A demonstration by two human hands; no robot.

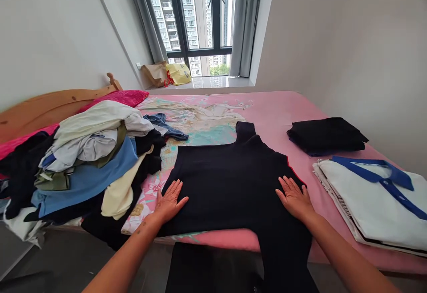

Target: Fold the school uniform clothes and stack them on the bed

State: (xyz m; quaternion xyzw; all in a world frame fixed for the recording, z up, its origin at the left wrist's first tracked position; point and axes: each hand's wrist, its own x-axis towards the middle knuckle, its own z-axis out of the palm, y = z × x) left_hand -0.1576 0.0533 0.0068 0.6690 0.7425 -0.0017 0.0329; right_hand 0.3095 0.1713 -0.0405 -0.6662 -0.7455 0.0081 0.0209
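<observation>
A black high-necked sweater (233,182) lies spread flat on the pink bed (276,110), collar pointing toward the window, with one sleeve hanging over the near edge. My left hand (169,200) rests flat on the sweater's left side, fingers stretched out. My right hand (294,197) presses flat on its right side, fingers spread. Neither hand grips anything.
A heap of unfolded clothes (83,164) fills the bed's left side. A folded black garment (327,135) and a folded white one with blue trim (376,199) lie at right. Bags (168,74) sit on the window sill. Wooden headboard (50,104) at left.
</observation>
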